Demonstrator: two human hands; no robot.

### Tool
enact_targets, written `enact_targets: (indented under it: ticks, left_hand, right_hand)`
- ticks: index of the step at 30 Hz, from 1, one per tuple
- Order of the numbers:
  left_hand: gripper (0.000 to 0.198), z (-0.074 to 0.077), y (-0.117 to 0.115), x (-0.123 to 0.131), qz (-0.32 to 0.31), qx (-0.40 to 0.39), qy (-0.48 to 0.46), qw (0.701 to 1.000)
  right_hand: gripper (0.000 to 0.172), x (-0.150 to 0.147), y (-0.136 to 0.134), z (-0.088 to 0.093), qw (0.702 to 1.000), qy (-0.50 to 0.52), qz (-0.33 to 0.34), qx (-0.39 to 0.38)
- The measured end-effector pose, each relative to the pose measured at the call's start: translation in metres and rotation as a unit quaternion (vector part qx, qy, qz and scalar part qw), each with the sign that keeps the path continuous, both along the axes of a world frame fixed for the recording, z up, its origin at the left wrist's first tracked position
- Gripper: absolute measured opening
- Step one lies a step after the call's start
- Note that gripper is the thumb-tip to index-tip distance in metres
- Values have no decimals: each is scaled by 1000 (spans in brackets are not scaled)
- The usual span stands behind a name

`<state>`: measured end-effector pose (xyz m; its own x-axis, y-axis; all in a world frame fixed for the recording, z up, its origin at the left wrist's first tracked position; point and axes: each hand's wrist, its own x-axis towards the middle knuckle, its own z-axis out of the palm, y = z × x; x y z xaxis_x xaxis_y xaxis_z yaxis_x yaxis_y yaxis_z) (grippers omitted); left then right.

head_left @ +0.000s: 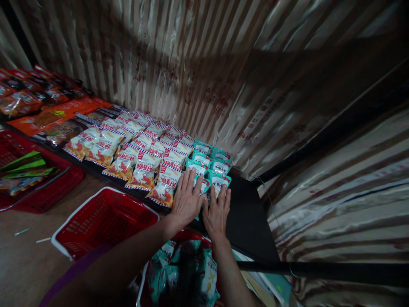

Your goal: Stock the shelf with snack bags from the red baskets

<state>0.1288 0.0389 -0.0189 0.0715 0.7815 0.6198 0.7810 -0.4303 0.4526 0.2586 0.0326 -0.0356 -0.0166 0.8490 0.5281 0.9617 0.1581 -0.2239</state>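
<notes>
Teal snack bags (221,166) lie in short rows near the right end of a black shelf (247,213). My left hand (188,197) rests with spread fingers on the front teal bags at their left side, beside the white-and-orange snack bags (143,169). Just right of it, my right hand (217,209) has its fingers apart on the lower edge of the front right teal bag. Neither hand is closed round a bag. Below my forearms, a red basket (143,277) holds several more teal bags (209,277).
A red basket (105,217) with a white rim stands on the floor at left. Farther left, another red basket (47,196) holds green packets. Orange packages (44,115) lie at the shelf's far left. Striped sheeting (204,64) hangs behind; a black metal bar (319,273) runs at lower right.
</notes>
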Motion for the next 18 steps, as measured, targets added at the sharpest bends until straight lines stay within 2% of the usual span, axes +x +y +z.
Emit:
enact_targets:
  ticks: [7,11,18]
  left_hand:
    - [59,3,-6,-3,23,26,41,999]
    - [57,3,-8,-8,10,36,63,997]
    - [58,4,-11,-14,-12,42,59,997]
  right_hand:
    - [49,4,2,-4,1000,-29,-10,2]
    - [49,3,2,-3,999,-36,-13,-4]
    - [49,1,-6,2,998,-44,-17,35]
